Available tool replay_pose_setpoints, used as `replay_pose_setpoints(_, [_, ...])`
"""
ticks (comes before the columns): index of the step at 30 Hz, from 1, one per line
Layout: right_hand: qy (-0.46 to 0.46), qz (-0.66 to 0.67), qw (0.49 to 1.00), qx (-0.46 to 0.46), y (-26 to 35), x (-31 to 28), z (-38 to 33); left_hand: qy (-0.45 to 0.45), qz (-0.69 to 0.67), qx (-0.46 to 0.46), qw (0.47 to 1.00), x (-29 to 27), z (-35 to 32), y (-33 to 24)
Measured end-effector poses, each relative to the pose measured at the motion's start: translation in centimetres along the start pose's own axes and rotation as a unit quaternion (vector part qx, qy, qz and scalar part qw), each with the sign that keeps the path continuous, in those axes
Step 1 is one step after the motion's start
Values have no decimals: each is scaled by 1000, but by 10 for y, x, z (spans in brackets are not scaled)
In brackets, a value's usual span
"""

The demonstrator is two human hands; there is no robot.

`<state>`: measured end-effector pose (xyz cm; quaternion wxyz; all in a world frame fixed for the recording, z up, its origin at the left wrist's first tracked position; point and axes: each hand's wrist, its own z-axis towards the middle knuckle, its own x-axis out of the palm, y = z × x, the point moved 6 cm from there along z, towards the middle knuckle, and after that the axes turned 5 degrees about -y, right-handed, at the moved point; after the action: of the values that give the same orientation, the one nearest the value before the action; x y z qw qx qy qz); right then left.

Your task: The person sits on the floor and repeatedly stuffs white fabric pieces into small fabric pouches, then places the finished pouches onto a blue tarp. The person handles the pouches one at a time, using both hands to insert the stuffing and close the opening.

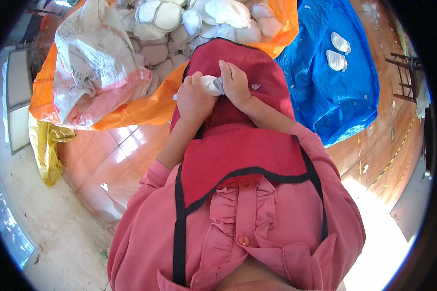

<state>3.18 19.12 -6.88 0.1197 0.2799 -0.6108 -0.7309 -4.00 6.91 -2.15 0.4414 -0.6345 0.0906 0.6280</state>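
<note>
Over my lap, on the red apron (272,109) with black edging, both hands come together at a small white rounded fabric piece (210,84). My left hand (196,98) is closed round its left side. My right hand (236,86) is closed at its right end, with the thumb pointing up. A greyish part shows between the hands; I cannot tell whether it belongs to the piece. Beyond the apron lies a heap of flat, rounded white pads (167,17). Two white rounded pieces (336,60) rest on the blue tarp at the right.
The heap lies on an orange sheet (155,104), with a crumpled white woven sack (92,53) over its left part. At the right spreads the blue tarp (320,102). A yellow bag (47,150) lies at the left on the tiled floor (102,157). A dark rack (407,80) stands far right.
</note>
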Motion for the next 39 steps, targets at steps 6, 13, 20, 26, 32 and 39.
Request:
replay_pose_setpoints(6, [-6, 18, 999, 26, 6, 5, 3, 95, -2, -87, 992, 6, 10, 12])
replay_pose_setpoints(13, [165, -57, 984, -43, 23, -6, -6, 17, 8, -67, 998, 9, 5, 14])
replay_pose_setpoints(20, [246, -152, 950, -118, 28, -11, -18, -71, 42, 17, 996, -1, -5, -1])
replay_pose_setpoints(26, [403, -255, 876, -67, 35, -17, -13, -73, 44, 105, 991, -4, -14, -10])
replay_pose_setpoints(32, [530, -148, 834, 34, 11, -12, -11, -56, 1, 220, 974, -4, -23, -23])
replay_pose_setpoints(39, [425, -16, 905, 28, 17, -17, -6, -15, -7, 225, 974, -23, -25, -31])
